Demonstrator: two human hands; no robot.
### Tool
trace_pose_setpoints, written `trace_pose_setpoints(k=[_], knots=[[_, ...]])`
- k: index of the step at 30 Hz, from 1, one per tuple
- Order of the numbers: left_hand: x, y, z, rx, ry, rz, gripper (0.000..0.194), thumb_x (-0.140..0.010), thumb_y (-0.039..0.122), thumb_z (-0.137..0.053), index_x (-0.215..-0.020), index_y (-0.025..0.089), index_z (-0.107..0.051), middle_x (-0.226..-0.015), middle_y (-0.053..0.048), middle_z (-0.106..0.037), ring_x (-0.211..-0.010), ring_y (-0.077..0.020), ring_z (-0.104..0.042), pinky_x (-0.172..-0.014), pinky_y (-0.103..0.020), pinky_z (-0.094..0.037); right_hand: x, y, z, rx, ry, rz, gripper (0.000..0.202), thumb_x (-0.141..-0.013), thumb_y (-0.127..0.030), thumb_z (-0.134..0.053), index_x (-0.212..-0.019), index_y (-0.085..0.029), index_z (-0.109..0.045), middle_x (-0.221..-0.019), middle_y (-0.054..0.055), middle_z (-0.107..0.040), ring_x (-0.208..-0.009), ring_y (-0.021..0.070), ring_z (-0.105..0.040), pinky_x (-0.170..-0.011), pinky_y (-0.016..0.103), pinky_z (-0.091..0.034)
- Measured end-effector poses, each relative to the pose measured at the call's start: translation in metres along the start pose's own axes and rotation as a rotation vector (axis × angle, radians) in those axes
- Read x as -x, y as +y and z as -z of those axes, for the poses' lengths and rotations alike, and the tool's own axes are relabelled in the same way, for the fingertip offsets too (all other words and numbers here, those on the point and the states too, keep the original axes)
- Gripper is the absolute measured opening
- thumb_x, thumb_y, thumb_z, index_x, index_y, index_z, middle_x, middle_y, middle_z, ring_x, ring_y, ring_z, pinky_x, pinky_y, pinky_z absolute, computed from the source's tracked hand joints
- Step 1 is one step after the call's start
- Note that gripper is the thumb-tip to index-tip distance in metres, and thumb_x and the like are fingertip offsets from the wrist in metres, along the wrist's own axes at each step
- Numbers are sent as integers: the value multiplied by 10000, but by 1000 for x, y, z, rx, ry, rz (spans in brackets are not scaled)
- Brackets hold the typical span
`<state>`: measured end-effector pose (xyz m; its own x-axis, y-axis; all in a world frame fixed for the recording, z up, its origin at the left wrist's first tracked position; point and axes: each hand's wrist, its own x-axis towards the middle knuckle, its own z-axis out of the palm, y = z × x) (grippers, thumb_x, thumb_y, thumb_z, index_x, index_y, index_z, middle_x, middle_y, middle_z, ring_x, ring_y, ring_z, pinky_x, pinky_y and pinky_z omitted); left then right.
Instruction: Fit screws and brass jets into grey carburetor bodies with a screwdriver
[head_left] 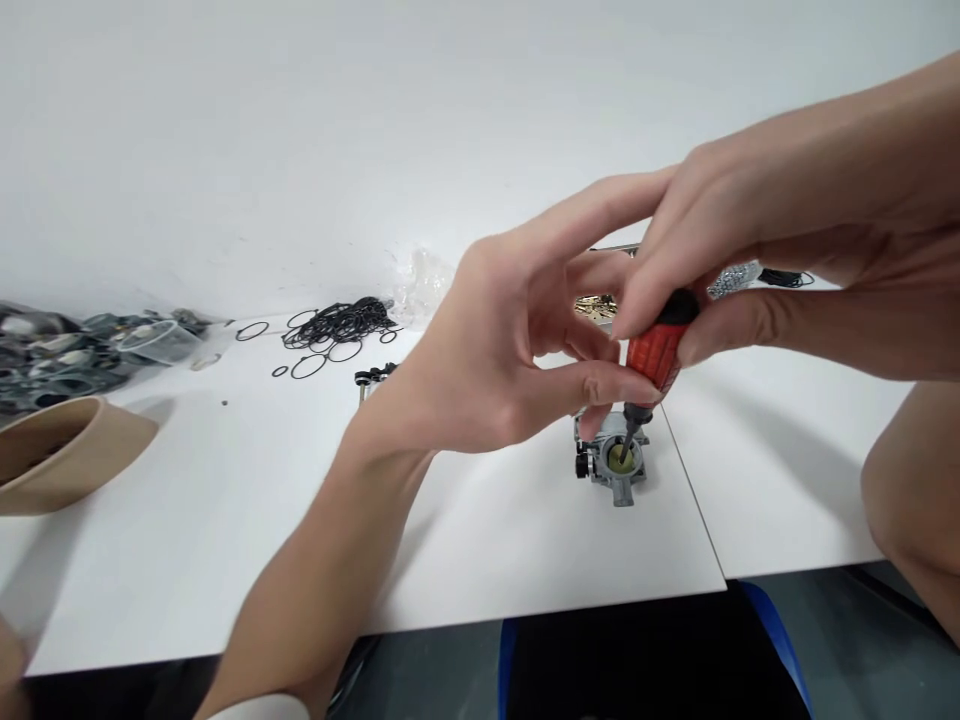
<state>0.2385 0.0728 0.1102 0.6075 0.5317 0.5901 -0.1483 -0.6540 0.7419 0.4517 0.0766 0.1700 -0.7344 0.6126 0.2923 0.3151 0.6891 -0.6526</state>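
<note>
My right hand (750,220) grips the top of a short red-handled screwdriver (654,355) between thumb and fingers. Lower down on the same handle, the thumb and fingertips of my left hand (502,350) pinch it. The screwdriver leans slightly, and its dark tip reaches down into the round brass-coloured opening of a small grey metal carburetor (622,492) on the white table. A black knob sticks out on the carburetor's left side. My left fingers partly cover its upper edge. Whether the tip sits in a screw is too small to tell.
Black rubber rings (341,325) lie in a tangle near the wall beside a clear plastic bag (424,285). At left are a tan bowl (112,435), a clear plastic cup (161,343) and piled grey parts (67,370). Small brass pieces (596,307) show behind my hands. A table seam (697,500) runs right.
</note>
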Motion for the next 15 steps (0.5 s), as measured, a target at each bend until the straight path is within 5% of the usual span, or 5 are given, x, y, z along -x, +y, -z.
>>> trace_pose_setpoints(k=[7,12,15], knots=[[-2,-6,-12,8,54,-9,377,-734,134,-818,-1076,155,-659,-1079,16,-638,-847,-148,-724,-653,-277,-647,2,9,-4,355,35,169,188,-920,-450,-625,-897,-281,-706,-800,-50,-656,-766,139,-670,-629,257,-522],[-5,-17,-14,155,125,33,577,-678,57,-845,-1185,155,-586,-753,82,-620,-614,-104,-692,-442,-145,-542,9,25,2,121,151,22,267,-804,-451,-788,-981,-299,-659,-859,-32,-592,-827,159,-646,-685,292,-564],[-6,-22,-11,190,149,169,450,-667,56,-850,-1062,145,-653,-683,74,-606,-505,-76,-622,-375,-153,-500,26,49,-3,-58,-4,-53,383,-820,-414,-796,-1110,-318,-565,-882,-38,-561,-761,128,-617,-663,276,-585]])
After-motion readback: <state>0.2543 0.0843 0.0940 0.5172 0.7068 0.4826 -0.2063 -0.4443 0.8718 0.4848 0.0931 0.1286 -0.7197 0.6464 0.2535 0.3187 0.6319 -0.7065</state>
